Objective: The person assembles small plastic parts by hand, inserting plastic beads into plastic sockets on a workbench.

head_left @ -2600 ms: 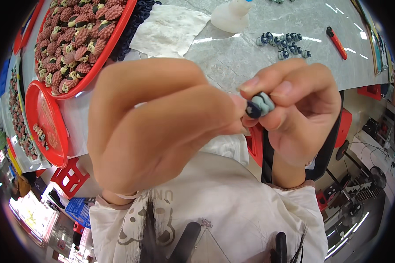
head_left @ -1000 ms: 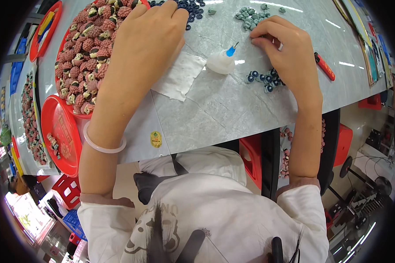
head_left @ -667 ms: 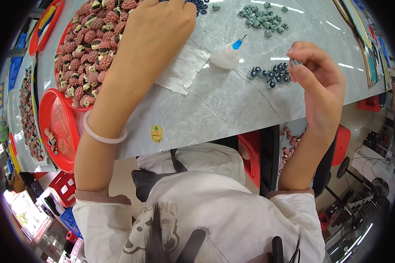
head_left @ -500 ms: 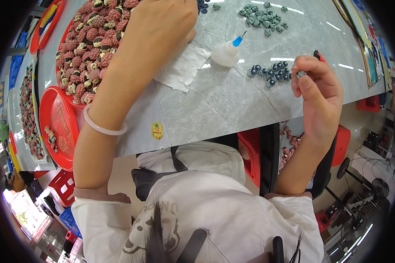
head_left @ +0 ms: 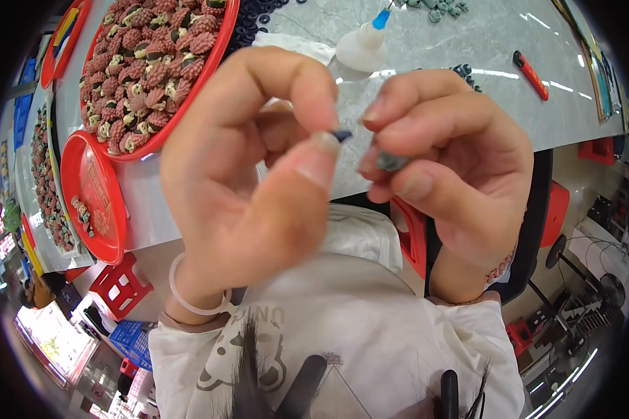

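Note:
My left hand (head_left: 258, 160) pinches a small dark blue piece (head_left: 342, 135) between thumb and forefinger. Close beside it, my right hand (head_left: 461, 153) holds a small grey-green piece (head_left: 391, 162) between thumb and fingers. The two pieces are apart, facing each other in front of my chest. Behind my hands stands a white squeeze bottle (head_left: 362, 49) with a blue needle tip. Some joined dark blue and green pieces (head_left: 466, 72) lie behind my right hand, mostly hidden by it. More loose dark blue pieces (head_left: 250, 22) are at the table's back.
A large red tray (head_left: 225, 35) full of pink figures stands at left, with a smaller red tray (head_left: 73, 157) nearer me. Loose grey-green pieces (head_left: 437, 10) lie at the back. A white cloth (head_left: 297, 47) sits by the bottle; a red and black cutter-like tool (head_left: 531, 75) lies at right.
My left hand has come back from the far side of the table with a dark blue piece. My right hand has moved left with its grey-green piece, so both hands are now close together.

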{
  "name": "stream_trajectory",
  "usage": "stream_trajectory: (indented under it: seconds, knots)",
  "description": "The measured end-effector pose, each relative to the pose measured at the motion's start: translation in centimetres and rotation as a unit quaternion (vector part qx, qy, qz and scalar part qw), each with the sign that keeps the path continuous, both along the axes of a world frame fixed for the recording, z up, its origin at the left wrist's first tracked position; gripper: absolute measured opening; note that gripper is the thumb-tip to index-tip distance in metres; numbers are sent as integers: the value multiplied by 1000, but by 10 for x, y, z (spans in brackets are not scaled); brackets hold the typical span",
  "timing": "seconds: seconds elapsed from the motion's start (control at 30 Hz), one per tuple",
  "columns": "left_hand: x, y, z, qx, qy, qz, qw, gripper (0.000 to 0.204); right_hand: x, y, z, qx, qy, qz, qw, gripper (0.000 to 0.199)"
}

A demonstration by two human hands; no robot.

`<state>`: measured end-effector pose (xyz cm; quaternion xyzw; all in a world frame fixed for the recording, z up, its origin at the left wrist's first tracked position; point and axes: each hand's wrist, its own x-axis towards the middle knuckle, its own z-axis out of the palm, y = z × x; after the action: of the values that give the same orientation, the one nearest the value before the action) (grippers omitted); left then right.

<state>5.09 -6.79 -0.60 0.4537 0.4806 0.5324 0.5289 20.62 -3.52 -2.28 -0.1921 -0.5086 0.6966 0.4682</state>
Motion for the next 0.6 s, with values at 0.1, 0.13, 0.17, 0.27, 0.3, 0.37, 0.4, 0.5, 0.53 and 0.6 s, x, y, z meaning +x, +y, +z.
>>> stream_trajectory:
  seconds: [0.1,0.13,0.17,0.27,0.3,0.37,0.4,0.5,0.53,0.6]
  knots:
    - [7,-5,-3,44,13,14,999,24,-8,-7,1,9,-29,-42,999,19]
    - [8,-6,-3,43,12,13,999,24,-9,-8,1,36,-45,-64,996,19]
    - [9,-7,-4,35,5,18,999,24,-10,-10,1,35,-46,-64,996,19]
    - [12,-9,-4,35,-1,16,999,24,-10,-18,-1,82,-60,-116,988,22]
    - [12,-9,-5,39,2,15,999,24,-10,-20,-2,84,-46,-130,987,22]
    - [13,-10,-9,34,-30,11,999,25,-12,-23,-6,86,-32,-142,986,22]
    - [13,-10,-11,28,-63,7,998,25,-12,-23,-8,107,-48,-158,980,22]
    - [13,-10,-16,45,-141,6,989,25,-11,-22,-9,145,-71,-176,971,23]
    - [11,-10,-16,44,-141,7,989,25,-11,-21,-9,162,-78,-177,968,24]
    - [5,-11,-14,11,-139,-47,989,23,-12,-18,-12,195,-77,-191,959,24]
